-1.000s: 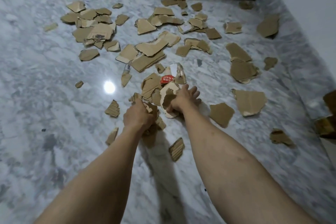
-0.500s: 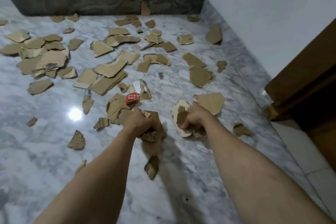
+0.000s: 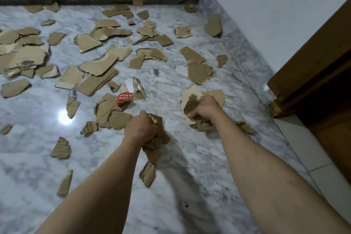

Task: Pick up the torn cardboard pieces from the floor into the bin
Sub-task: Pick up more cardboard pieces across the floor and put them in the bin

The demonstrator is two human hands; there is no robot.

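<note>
Firmly closed: each grip, left hand (image 3: 141, 126) and right hand (image 3: 206, 107), around cardboard pieces (image 3: 190, 103).

Both fists have come up off the marble floor (image 3: 190, 157) since a second ago. The right hand (image 3: 206, 107), which was spread over a pale torn piece near the middle, is now clenched round that bundle (image 3: 190, 105) and has swung out toward three o'clock, nearer the wooden door frame (image 3: 313, 66). The left hand (image 3: 141, 128) has risen with its own wad of cardboard scraps (image 3: 155, 144), which now dangles below the fist. The view itself has turned rightward, bringing the white wall (image 3: 266, 15) and door frame in at two o'clock.
</note>
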